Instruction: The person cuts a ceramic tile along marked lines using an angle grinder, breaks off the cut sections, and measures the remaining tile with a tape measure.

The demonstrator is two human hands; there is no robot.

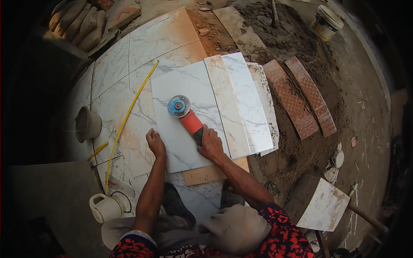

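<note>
A red and black angle grinder (192,124) rests on or just over a white grey-veined tile (189,150); I cannot tell which. My right hand (211,144) is wrapped round its black rear end. The round disc (178,106) with a blue centre faces up, at the far end of the tool. Beside the tile's left edge, my left hand (156,144) has its fingers curled in; whatever they hold, if anything, is hidden. A narrow cream tile strip (228,107) lies along the right part of the tile, with another white tile (249,103) to its right.
Left of the tile, a yellow measuring tape (129,114) stretches over laid floor tiles (109,77). A grey bowl (89,124) and a cream jug (106,208) stand at the left. Two reddish patterned tile strips (310,96) lie on dirt at the right. A bucket (327,22) stands far right.
</note>
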